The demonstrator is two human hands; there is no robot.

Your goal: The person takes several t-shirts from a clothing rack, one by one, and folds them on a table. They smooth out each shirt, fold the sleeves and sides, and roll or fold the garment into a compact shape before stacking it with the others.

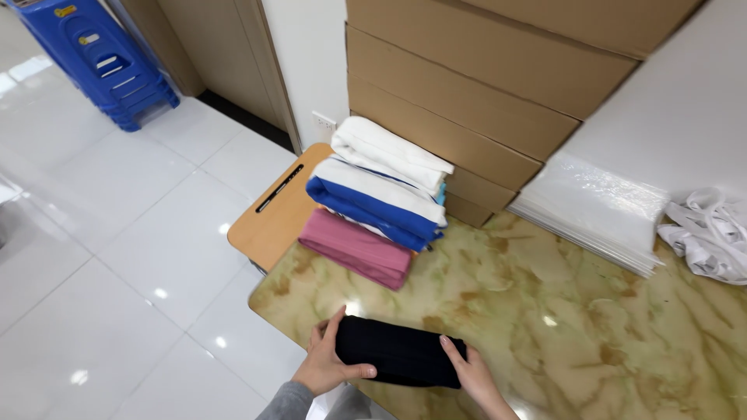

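Black folded cloth (398, 351), a ribbed fabric pressed into a flat, compact oblong, lay near the front edge of the green-and-cream marbled tabletop (545, 311). It looked dark and matte, with neat rounded ends. The left hand (327, 362) gripped its left end, thumb lying along the front edge and fingers curled over the far side. The right hand (467, 369) held the right end, fingers together and laid on the cloth's top corner. Beyond it sat a stack of folded garments (381, 202) in white, blue and pink, partly on a tan wooden board (272, 214). Brown cardboard boxes (467, 85) rose behind, clear plastic sheets (591, 206) lay to the right
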